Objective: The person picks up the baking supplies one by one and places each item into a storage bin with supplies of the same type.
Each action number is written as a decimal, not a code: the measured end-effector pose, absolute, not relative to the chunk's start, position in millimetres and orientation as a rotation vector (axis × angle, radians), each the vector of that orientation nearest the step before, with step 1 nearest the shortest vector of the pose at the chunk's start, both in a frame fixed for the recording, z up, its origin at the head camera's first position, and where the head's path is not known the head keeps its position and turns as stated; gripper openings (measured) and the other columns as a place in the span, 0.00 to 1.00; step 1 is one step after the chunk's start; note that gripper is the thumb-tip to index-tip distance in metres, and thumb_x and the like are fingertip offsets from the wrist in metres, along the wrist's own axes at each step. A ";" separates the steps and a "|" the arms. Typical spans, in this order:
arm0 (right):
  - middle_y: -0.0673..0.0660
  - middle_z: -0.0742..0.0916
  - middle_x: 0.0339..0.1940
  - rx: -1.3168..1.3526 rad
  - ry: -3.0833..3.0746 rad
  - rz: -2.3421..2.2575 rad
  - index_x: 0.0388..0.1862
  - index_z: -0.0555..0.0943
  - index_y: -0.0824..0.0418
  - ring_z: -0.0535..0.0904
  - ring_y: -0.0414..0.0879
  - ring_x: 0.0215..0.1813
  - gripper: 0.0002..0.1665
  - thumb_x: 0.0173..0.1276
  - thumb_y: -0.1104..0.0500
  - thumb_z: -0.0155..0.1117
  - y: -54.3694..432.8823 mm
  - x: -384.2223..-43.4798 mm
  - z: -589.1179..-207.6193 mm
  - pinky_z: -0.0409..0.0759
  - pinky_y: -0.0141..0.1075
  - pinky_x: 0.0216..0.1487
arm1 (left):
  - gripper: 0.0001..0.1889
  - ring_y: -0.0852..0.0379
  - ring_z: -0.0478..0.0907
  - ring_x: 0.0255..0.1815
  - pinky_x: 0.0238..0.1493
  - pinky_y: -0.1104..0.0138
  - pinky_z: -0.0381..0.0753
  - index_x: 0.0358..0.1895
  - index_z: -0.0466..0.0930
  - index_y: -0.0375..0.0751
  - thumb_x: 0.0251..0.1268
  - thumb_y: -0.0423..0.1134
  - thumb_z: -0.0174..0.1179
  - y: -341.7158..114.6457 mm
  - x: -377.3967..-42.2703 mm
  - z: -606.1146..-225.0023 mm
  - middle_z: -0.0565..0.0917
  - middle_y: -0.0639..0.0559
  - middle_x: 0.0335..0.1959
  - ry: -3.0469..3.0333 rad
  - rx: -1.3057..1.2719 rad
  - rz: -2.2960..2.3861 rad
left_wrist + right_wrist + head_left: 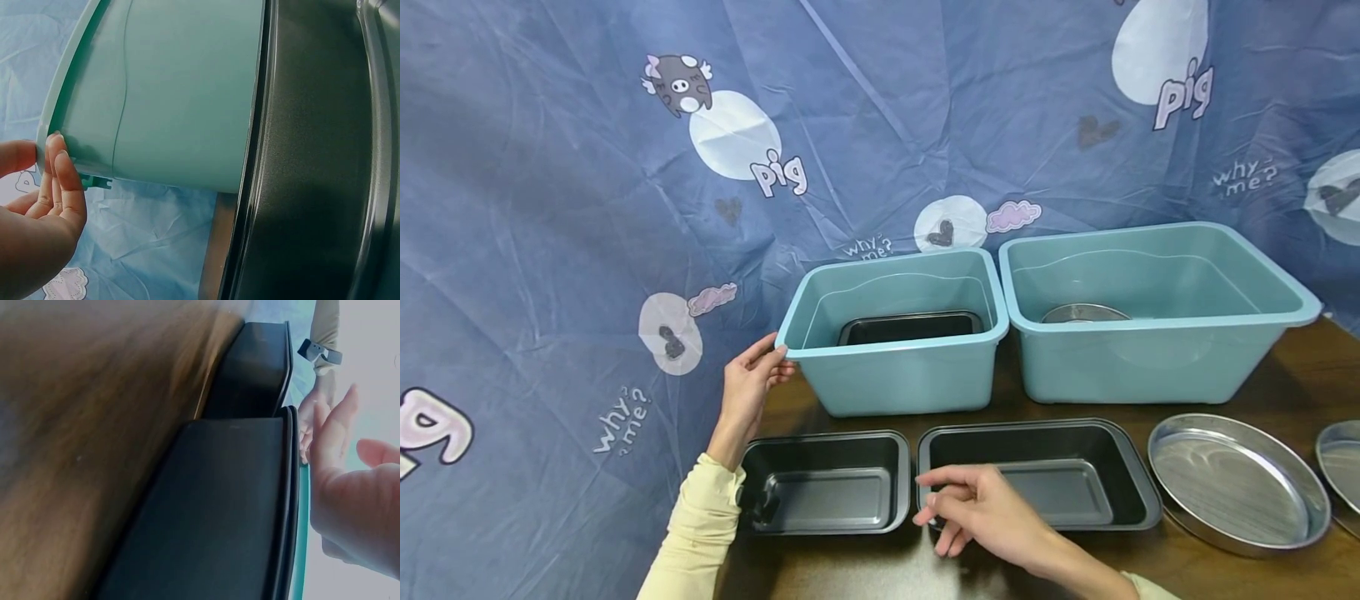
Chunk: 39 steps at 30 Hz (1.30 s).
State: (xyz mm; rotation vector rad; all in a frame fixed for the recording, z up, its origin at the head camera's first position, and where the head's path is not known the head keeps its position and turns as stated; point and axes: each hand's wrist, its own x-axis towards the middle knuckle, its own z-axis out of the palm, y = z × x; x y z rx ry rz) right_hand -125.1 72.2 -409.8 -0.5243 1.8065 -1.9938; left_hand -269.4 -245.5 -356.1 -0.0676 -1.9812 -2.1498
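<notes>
At the front left corner of the left teal plastic tub (895, 382), my left hand (748, 396) pinches the rim between thumb and fingers; the left wrist view shows this grip (47, 209) up close. Inside that tub lies a dark rectangular pan (910, 327), partly hidden by the front wall. My right hand (981, 512) hovers over the near left part of a black loaf pan (1075, 496), fingers loosely bent and holding nothing. A second black loaf pan (831, 497) sits to its left, below my left wrist. In the right wrist view, my right hand (356, 487) appears above the pan rims.
Another teal tub (1150, 362) stands at the right, touching or nearly touching the first, with a round metal pan (1084, 313) inside. Round metal pans (1240, 483) lie at the table's right. A blue printed cloth (850, 108) hangs behind the wooden table (827, 567).
</notes>
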 end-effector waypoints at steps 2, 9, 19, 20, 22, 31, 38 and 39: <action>0.67 0.90 0.42 -0.516 1.795 -1.998 0.67 0.71 0.81 0.87 0.46 0.27 0.27 0.76 0.65 0.58 70.3 -125.5 -409.8 0.87 0.35 0.31 | 0.24 0.64 0.83 0.25 0.34 0.74 0.83 0.71 0.66 0.19 0.77 0.25 0.54 -245.3 -269.2 -355.7 0.85 0.56 0.25 -1.977 -0.067 -2.154; 0.65 0.90 0.40 -0.495 1.818 -1.989 0.67 0.69 0.84 0.87 0.49 0.28 0.27 0.77 0.66 0.59 64.4 -127.2 -412.2 0.88 0.40 0.31 | 0.24 0.63 0.83 0.25 0.33 0.74 0.82 0.71 0.67 0.20 0.77 0.25 0.55 -245.6 -270.1 -356.7 0.85 0.55 0.25 -1.979 -0.064 -2.157; 0.65 0.89 0.40 -0.468 1.835 -1.903 0.69 0.63 0.88 0.89 0.53 0.31 0.33 0.72 0.69 0.59 58.5 -126.4 -407.5 0.89 0.40 0.35 | 0.24 0.63 0.83 0.25 0.35 0.74 0.83 0.71 0.66 0.20 0.77 0.25 0.55 -246.2 -271.8 -357.6 0.85 0.55 0.25 -1.985 -0.069 -2.158; 0.64 0.89 0.40 -0.464 1.840 -1.896 0.69 0.63 0.88 0.89 0.53 0.31 0.33 0.71 0.70 0.59 57.7 -126.4 -406.7 0.89 0.39 0.34 | 0.24 0.63 0.83 0.25 0.35 0.73 0.83 0.71 0.66 0.20 0.77 0.25 0.55 -246.3 -271.8 -357.7 0.85 0.55 0.25 -1.987 -0.068 -2.158; 0.64 0.89 0.40 -0.469 1.852 -1.881 0.69 0.62 0.88 0.89 0.53 0.30 0.34 0.71 0.70 0.59 56.1 -126.5 -405.7 0.89 0.39 0.33 | 0.24 0.63 0.83 0.25 0.35 0.73 0.83 0.71 0.66 0.21 0.77 0.26 0.55 -246.6 -271.9 -358.0 0.85 0.56 0.25 -1.990 -0.066 -2.158; 0.65 0.89 0.40 -0.518 1.901 -1.828 0.70 0.59 0.89 0.89 0.54 0.29 0.37 0.73 0.67 0.62 47.7 -127.1 -401.9 0.88 0.39 0.31 | 0.24 0.64 0.83 0.25 0.34 0.74 0.83 0.70 0.67 0.19 0.77 0.26 0.56 -245.6 -269.9 -356.1 0.85 0.54 0.26 -1.992 -0.072 -2.153; 0.66 0.89 0.40 -0.528 1.900 -1.836 0.70 0.59 0.89 0.89 0.56 0.29 0.36 0.73 0.68 0.62 42.8 -129.9 -401.9 0.88 0.38 0.31 | 0.24 0.64 0.83 0.25 0.34 0.75 0.83 0.71 0.66 0.18 0.77 0.25 0.56 -245.3 -269.0 -354.7 0.85 0.56 0.26 -1.996 -0.070 -2.152; 0.66 0.89 0.40 -0.520 1.901 -1.834 0.70 0.59 0.89 0.89 0.55 0.29 0.36 0.73 0.69 0.61 42.0 -131.0 -402.2 0.88 0.38 0.31 | 0.24 0.64 0.83 0.26 0.34 0.75 0.82 0.71 0.66 0.19 0.77 0.26 0.56 -245.5 -268.8 -354.5 0.85 0.56 0.26 -1.999 -0.070 -2.152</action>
